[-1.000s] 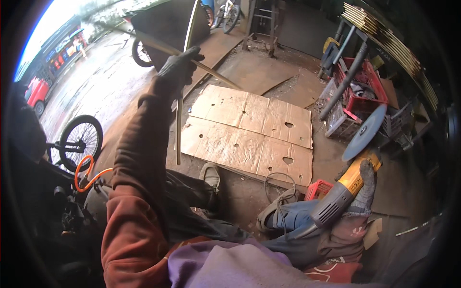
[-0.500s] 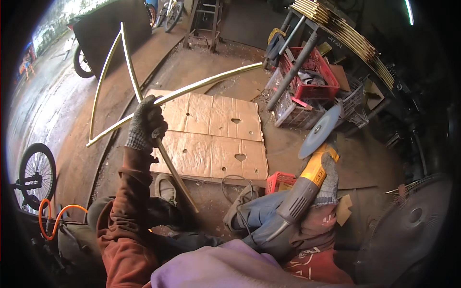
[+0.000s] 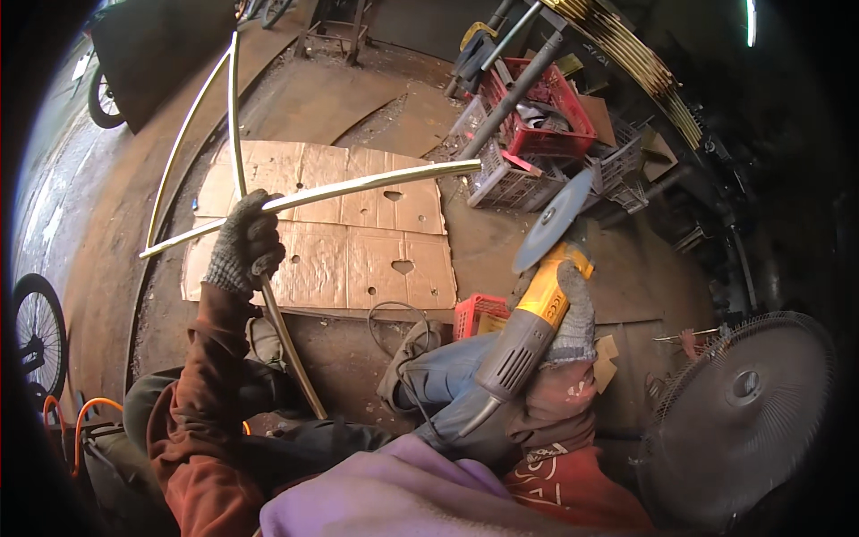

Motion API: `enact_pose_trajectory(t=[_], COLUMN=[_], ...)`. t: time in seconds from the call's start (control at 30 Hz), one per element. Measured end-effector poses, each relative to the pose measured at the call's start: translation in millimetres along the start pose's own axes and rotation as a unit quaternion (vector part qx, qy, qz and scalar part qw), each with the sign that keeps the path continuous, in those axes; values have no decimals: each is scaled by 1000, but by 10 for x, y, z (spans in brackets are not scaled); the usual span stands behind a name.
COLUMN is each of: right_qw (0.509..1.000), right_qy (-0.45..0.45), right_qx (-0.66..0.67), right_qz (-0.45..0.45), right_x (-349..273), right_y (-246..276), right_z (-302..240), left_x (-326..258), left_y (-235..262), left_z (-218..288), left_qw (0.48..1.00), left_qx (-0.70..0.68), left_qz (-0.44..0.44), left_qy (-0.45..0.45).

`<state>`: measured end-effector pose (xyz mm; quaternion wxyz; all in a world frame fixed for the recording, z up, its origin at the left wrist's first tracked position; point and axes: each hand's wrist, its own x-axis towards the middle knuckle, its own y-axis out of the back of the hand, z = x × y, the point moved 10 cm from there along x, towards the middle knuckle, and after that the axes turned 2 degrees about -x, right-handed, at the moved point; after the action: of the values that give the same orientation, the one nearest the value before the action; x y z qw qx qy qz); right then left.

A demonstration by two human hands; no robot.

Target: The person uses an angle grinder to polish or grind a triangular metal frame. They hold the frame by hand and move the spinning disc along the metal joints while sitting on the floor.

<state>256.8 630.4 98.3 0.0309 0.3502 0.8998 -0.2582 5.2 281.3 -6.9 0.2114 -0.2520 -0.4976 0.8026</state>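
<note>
Gripped a yellow and grey grinder (image 3: 523,340) in the gloved right hand (image 3: 577,309) over the right leg (image 3: 447,367), with its disc (image 3: 559,215) pointing away. Clamped the gloved left hand (image 3: 243,246), well apart from the right, around a gold-coloured metal frame (image 3: 376,182) at the crossing of its bars (image 3: 235,116). Held that frame above a cardboard sheet (image 3: 331,264), with a red crate (image 3: 550,143) beyond

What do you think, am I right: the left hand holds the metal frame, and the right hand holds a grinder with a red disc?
Not quite: the disc is bluish grey, not red, in the head view. The left hand does hold the metal frame, the right hand the grinder.
</note>
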Motion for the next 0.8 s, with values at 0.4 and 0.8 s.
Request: enact_pose_trajectory(t=[0.4,0.8], right_qw=[999,1000], right_qy=[21,-6], right_qx=[-32,6], right_qz=[-5,27], right_x=[23,-183], right_y=[25,-101], right_z=[7,39], left_x=[74,62], left_y=[115,132], left_z=[-54,-125], left_qw=[999,998], left_qx=[-4,-38], left_qz=[-45,-43], left_qy=[9,13])
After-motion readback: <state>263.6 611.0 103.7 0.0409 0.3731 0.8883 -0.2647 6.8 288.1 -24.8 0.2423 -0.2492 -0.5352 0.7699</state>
